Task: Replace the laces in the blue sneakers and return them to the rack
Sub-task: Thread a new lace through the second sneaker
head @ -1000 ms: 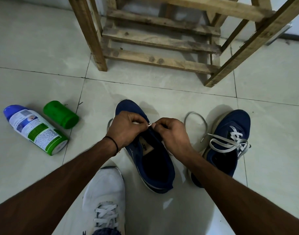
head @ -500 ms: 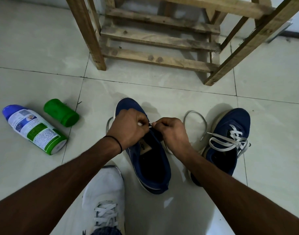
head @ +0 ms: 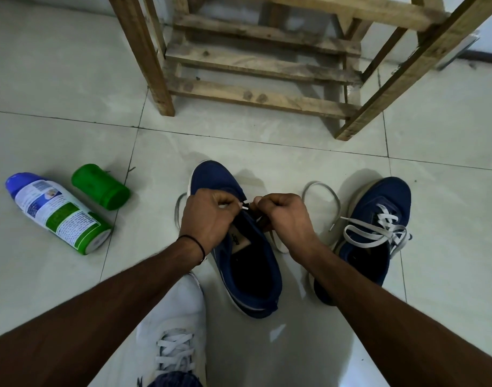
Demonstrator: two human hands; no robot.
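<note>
A blue sneaker (head: 247, 263) lies on the tiled floor in the middle, toe pointing away from me. My left hand (head: 208, 219) pinches the white tip of a grey lace (head: 321, 191) over the shoe's eyelets. My right hand (head: 284, 219) grips the sneaker's right eyelet edge beside that tip. The lace loops out on the floor to both sides of the shoe. A second blue sneaker (head: 378, 230) stands to the right with grey laces threaded through it.
A wooden slatted rack (head: 256, 65) stands on the floor ahead. A spray can (head: 58, 216) and a green cap (head: 101, 187) lie at the left. My white shoe (head: 178, 331) sits at the bottom middle.
Both hands have stayed over the middle sneaker's eyelets, working the lace tip; the sneaker shifted slightly under them. The other sneaker has not moved.
</note>
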